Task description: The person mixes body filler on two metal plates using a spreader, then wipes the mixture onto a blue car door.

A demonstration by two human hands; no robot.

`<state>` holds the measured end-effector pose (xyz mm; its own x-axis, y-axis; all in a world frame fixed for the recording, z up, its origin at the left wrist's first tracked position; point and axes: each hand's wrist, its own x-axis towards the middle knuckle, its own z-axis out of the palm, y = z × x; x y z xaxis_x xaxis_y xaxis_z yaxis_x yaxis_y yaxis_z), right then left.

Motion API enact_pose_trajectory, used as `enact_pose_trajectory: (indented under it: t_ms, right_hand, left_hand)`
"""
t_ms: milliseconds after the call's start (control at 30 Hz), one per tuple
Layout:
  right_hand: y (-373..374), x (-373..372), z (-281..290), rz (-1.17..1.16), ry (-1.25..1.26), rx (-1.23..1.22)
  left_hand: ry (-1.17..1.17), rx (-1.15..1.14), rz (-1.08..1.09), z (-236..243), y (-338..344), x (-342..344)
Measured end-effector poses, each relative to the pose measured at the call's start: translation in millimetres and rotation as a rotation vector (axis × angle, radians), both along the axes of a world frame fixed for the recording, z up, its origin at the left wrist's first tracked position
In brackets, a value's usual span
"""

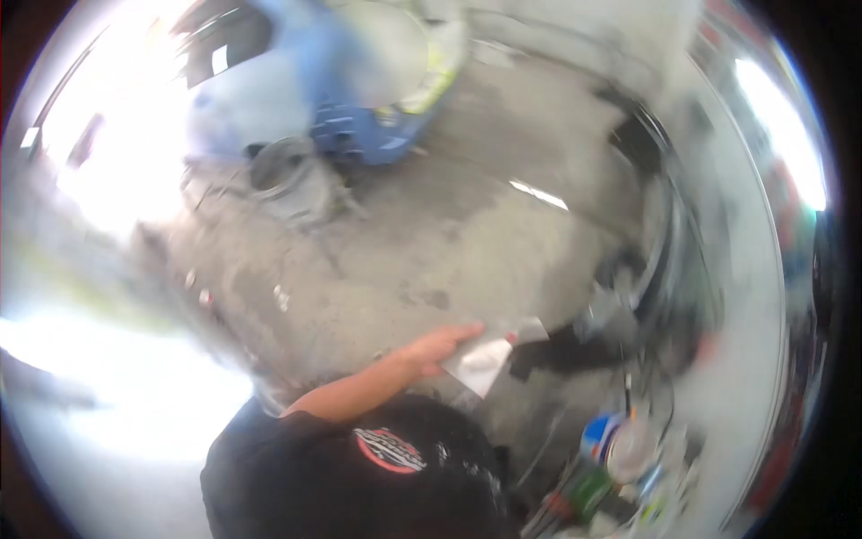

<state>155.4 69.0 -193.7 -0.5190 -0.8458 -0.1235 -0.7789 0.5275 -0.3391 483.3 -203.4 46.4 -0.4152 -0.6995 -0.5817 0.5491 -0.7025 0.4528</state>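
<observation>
Grey-white and glossy, the sheet (pixel 489 357) you hold looks like thin plastic film or a bag, creased, with one corner lifting toward the right. It sits just past your chest, low in the middle of the view, above bare concrete floor (pixel 431 251). Your hand (pixel 440 346), which from the way the arm crosses looks like your left, lies flat on the sheet's near edge, fingers stretched over it; whether they pinch it or only press it, you cannot tell through the blur. Your other hand is out of sight.

Risk, as a judgement: a light hold on one edge could let the sheet slip, fold over or snag on the dark clutter just beside it to the right. The picture is smeared, so fine placement would be hard to check.

Further out: cans and bottles (pixel 611 467) crowd the lower right. A blue machine (pixel 368 126) stands well apart at the top, with a round grey part (pixel 278 166) beside it. Strong glare washes the left side.
</observation>
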Motion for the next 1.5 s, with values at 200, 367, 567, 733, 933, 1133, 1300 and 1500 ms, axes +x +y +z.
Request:
enact_pose_trajectory:
  t_ms: [200, 367, 567, 733, 933, 1133, 1300, 1500]
  right_hand:
    - [-159.8, 92.3, 57.4, 0.532, -0.268, 0.107]
    - [-227.4, 192.4, 105.0, 0.843, -0.296, 0.267]
    - [-253.8, 313.4, 145.4, 1.093, -0.266, 0.489]
    - [-265.5, 385.5, 178.2, 1.353, -0.271, 0.634]
    - [-275.2, 516.2, 242.6, 1.546, -0.959, 0.904]
    - [-325.4, 560.8, 153.7, 1.106, -0.674, 1.201]
    - [-387.7, 651.8, 183.3, 1.231, -1.047, 1.421]
    - [-449.7, 754.0, 224.1, 2.012, -1.119, 1.173]
  left_hand:
    - [-0.041, -0.118, 0.237, -10.7, 41.6, 103.4]
    - [-0.057, -0.113, 0.511, -20.8, 86.4, 199.1]
    - [-0.112, -0.031, 0.803, 4.1, 138.2, 316.3]
    - [0.024, -0.055, 1.000, -13.1, 170.1, 384.9]
    - [-0.042, -0.090, 1.155, -21.1, 197.1, 441.0]
    - [0.032, -0.174, 1.284, -19.7, 181.5, 486.3]
    - [-0.080, -0.150, 1.454, -4.8, 153.7, 545.7]
    - [-0.109, -0.219, 1.548, 16.6, 108.0, 601.9]
